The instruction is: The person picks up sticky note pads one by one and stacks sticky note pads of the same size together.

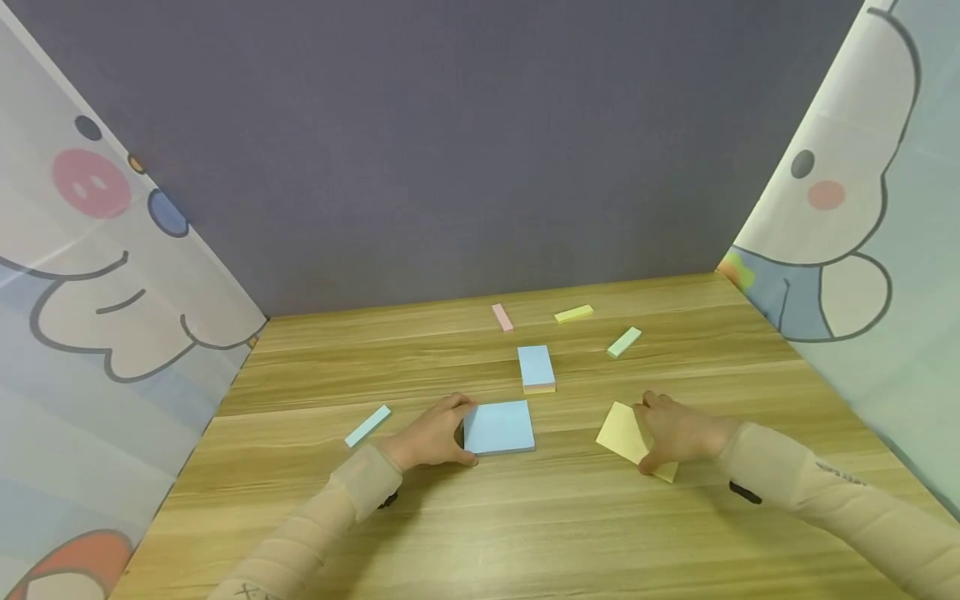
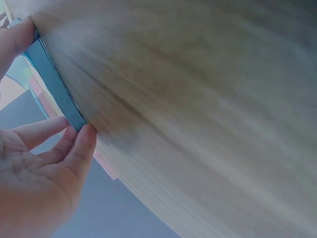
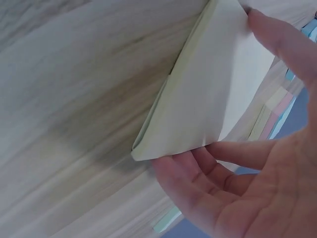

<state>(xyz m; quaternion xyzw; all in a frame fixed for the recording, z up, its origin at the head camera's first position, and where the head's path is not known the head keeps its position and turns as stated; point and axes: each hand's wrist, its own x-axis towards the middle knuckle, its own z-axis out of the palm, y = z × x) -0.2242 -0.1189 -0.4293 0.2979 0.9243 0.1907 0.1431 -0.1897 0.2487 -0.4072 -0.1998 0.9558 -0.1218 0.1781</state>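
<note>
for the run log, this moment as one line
left hand: grips flat blue paper pad; right hand: grips flat yellow paper pad; farther back: rectangular blue-topped paper stack

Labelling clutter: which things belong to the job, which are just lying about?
Likely in the job:
blue pad, gripped by left hand
yellow pad, gripped by right hand

Apparently lying about, untouched:
small stack
pink strip
yellow strip
green strip
blue strip

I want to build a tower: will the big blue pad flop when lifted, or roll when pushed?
The big blue pad probably won't flop much, since its side looks fairly thick. It's flat with straight edges, so it would likely slide rather than roll.
</note>
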